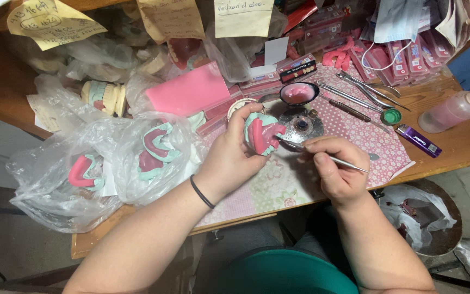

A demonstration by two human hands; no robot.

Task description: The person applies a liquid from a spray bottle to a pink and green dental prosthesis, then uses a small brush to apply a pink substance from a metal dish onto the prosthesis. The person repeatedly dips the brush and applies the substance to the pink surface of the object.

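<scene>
At counter centre, left hand (234, 155) grips green-and-pink wax dental model (262, 134); right hand (335, 166) at 3 o'clock pinches thin metal carving tool (322, 157); a slip could gouge wax.

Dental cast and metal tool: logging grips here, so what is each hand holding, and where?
Left hand cups the green-and-pink dental cast from its back; right hand pinches the thin metal tool mid-shaft.

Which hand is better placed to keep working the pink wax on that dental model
Probably the right. The right hand already holds the thin metal tool, its tip at the pink wax of the green dental model. The left hand is fully occupied gripping that model.
</scene>
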